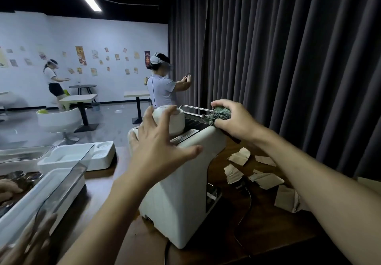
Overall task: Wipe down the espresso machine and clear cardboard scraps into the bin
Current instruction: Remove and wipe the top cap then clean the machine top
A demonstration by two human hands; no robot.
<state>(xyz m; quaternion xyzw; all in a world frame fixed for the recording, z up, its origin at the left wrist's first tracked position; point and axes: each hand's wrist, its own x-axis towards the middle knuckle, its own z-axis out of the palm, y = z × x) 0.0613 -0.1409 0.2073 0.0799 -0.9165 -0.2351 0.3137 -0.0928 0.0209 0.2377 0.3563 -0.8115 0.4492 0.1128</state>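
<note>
Espresso machine (181,192), white, stands on the brown counter (268,233). Right hand (233,120) grips a bunched green cloth (218,113) against the metal rail (193,108) along the machine's top rear edge. Left hand (158,147) is spread wide over the top, holding nothing, just before a white cup (175,120); contact unclear. Cardboard scraps (266,180) lie right of the machine, between it and the dark curtain (288,58). White trays (68,157) crowd the left side.

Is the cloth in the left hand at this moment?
No, the right hand grips the cloth on top of the espresso machine, while the left hand has its fingers spread, with no cloth in it.
</note>
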